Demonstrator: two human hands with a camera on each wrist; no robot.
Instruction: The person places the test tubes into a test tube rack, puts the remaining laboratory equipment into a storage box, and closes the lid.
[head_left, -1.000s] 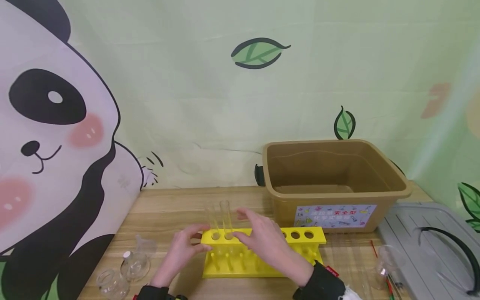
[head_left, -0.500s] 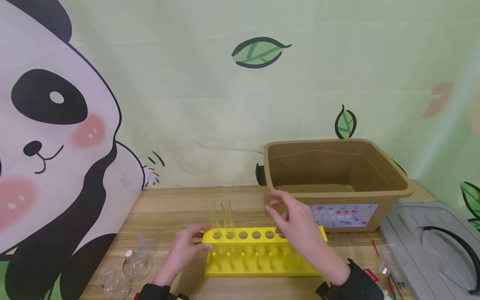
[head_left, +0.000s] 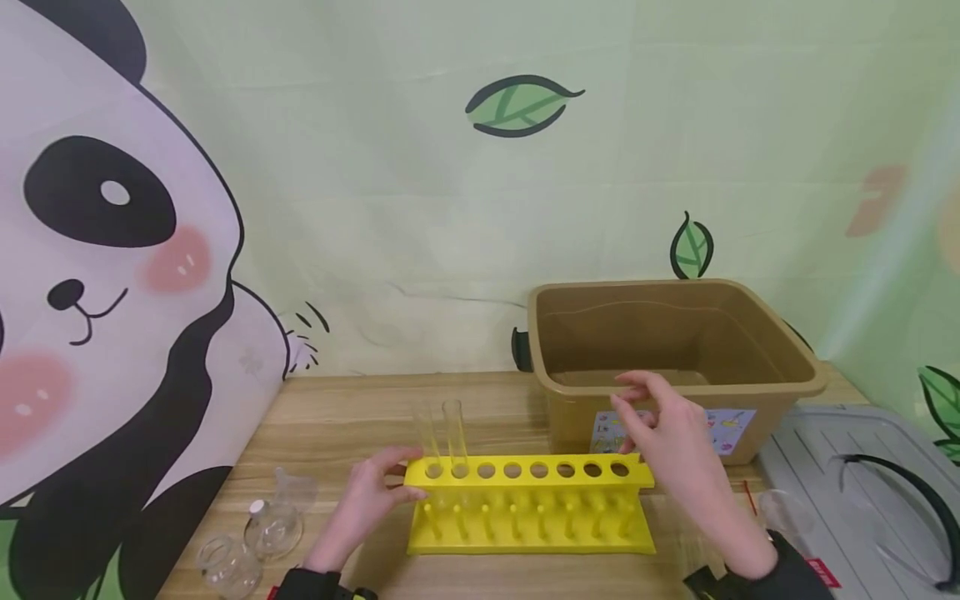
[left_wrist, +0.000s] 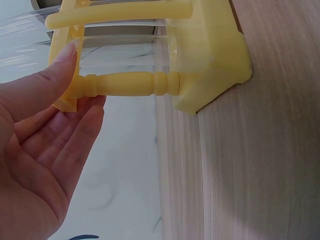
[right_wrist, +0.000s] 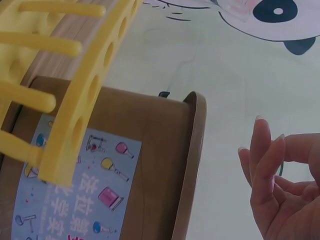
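A yellow test tube rack (head_left: 528, 546) stands upright on the wooden table in the head view. Two clear test tubes (head_left: 455, 433) are in its leftmost holes; the other holes show no tube. My left hand (head_left: 362, 502) grips the rack's left end. In the left wrist view its thumb (left_wrist: 62, 67) lies on the top bar, with the fingers behind by the end post (left_wrist: 125, 84). Beyond the rack's right end, my right hand (head_left: 678, 446) is raised in front of the brown bin, fingers loosely bent and holding nothing. The right wrist view shows those fingers (right_wrist: 267, 172) apart from the rack.
The brown bin (head_left: 592, 333) stands behind the rack at right. A grey lid (head_left: 847, 433) lies beside it, bearing a clear item with a black strap (head_left: 918, 483). At left are a glass jar (head_left: 228, 568), a round flask (head_left: 274, 532) and a clear funnel (head_left: 296, 490).
My right hand has moved right from beside the two test tubes, along the rack, to past its right end. My left hand has stayed on the rack.
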